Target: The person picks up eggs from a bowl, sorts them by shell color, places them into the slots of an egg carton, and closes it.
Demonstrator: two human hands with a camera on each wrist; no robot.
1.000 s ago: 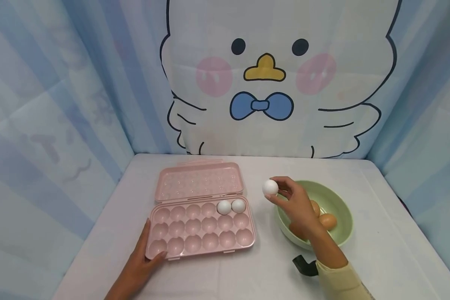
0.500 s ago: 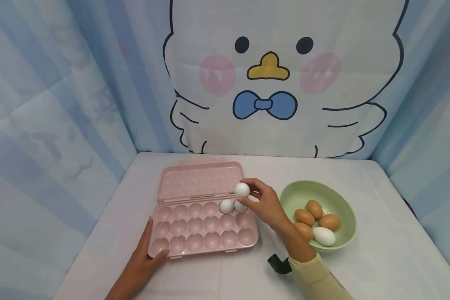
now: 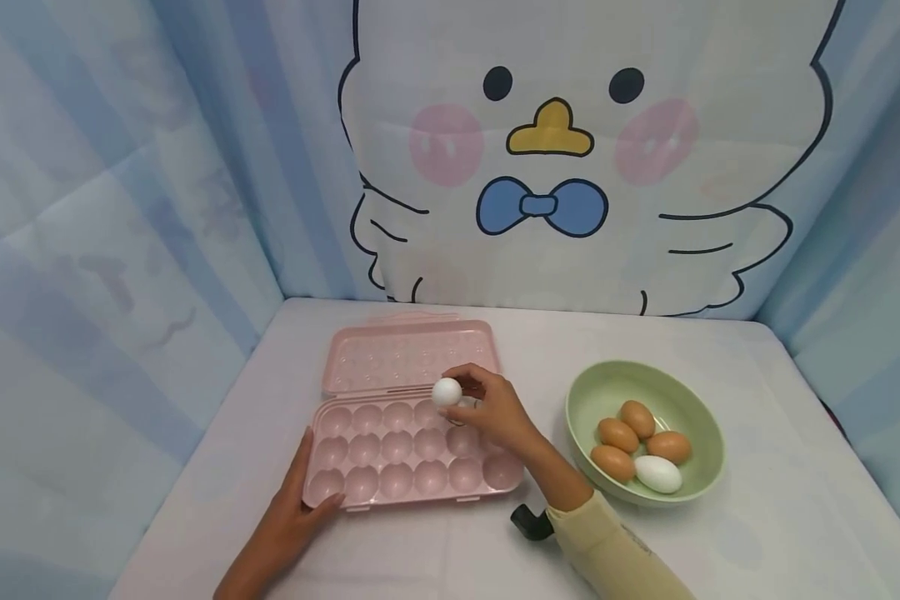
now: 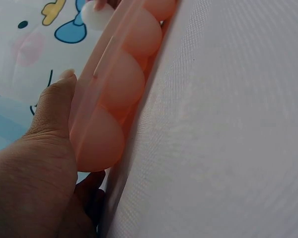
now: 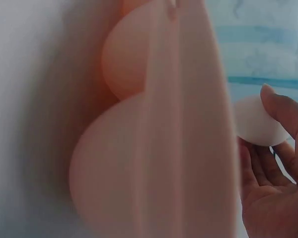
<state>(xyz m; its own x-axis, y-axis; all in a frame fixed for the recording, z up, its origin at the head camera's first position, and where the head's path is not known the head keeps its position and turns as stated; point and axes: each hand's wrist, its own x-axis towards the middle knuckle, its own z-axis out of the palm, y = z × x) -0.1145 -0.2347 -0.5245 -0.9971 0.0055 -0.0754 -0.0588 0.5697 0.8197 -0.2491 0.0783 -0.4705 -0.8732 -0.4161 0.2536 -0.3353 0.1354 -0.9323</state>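
The right hand (image 3: 498, 410) pinches a white egg (image 3: 447, 392) between thumb and fingertips, close over the back row of a pink egg box (image 3: 396, 481). Beneath that hand, two white eggs in the back row's right end are mostly hidden. The box lies with its lid (image 3: 408, 354) folded back, and its front and left cups hold nothing. At the box's left end the left hand (image 3: 288, 512) grips it, thumb at the near corner and fingers along the side. From the right wrist view, the pinched egg (image 5: 260, 120) shows beyond the box's rim.
A green bowl (image 3: 645, 377) stands at the right with several brown eggs (image 3: 619, 434) and one white egg (image 3: 658, 474). A black curved piece (image 3: 531, 523) shows at the right wrist. Printed curtains (image 3: 540, 267) enclose the white table (image 3: 412, 554).
The right hand has carried its white egg leftward from over the bowl to the box's back row. The left hand keeps its grip. The head view has shifted slightly.
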